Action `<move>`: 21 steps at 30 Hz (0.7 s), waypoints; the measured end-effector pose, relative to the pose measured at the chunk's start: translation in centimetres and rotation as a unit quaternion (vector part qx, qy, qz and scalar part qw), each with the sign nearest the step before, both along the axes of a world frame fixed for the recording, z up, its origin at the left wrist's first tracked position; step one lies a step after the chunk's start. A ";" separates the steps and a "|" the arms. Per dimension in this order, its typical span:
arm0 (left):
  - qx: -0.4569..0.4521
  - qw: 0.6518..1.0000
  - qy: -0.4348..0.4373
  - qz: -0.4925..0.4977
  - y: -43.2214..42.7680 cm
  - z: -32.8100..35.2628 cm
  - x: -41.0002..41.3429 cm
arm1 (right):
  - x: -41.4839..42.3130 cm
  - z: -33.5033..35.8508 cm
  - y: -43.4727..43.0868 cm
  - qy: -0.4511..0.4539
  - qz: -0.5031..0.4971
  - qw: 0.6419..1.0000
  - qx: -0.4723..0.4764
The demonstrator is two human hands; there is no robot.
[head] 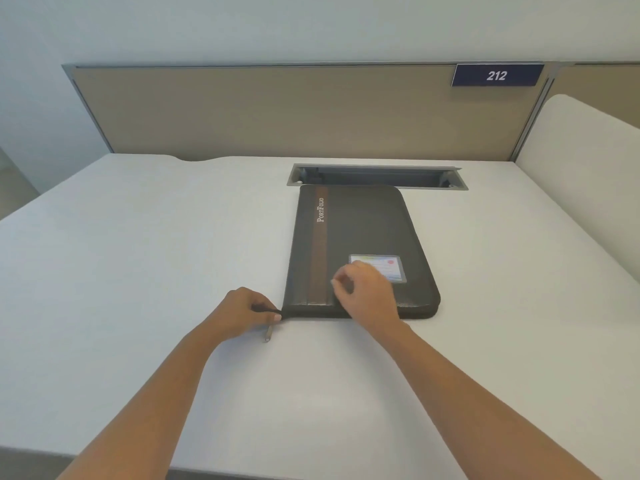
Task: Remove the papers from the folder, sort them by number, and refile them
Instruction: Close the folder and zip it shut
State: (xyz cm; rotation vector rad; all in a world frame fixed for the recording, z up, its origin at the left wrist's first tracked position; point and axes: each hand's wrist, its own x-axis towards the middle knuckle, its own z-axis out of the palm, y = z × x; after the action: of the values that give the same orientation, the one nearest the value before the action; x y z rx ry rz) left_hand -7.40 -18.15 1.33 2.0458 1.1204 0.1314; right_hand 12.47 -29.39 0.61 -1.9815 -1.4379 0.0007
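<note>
White desk [138, 237] carries the zipped folder [363, 230], right of centre. My left hand [242, 313] pinches the zip tab [268, 309] at its near-left corner. My right hand [367, 296] rests on the near edge, loosely curled, empty. Risk: a snagged zip drags the folder.

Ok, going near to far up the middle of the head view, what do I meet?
Left hand pinching the black zip pull → dark brown leather zip folder → grey recessed cable tray → beige partition panel.
</note>
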 end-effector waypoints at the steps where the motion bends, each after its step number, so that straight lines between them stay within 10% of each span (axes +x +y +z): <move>1: -0.009 1.000 -0.002 0.000 0.2 0.0 -0.2 | -1.2 0.2 0.2 0.014 0.043 0.999 -0.022; 21: -0.129 0.989 -0.061 -0.024 2.8 -0.3 -1.4 | -8.9 -0.5 2.2 0.063 0.089 0.976 -0.188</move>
State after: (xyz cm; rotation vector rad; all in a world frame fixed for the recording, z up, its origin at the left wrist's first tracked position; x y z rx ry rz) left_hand -8.79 -15.38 1.01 1.8077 0.9579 0.0820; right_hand 3.55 -27.21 0.14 -2.0918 -1.6154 0.5039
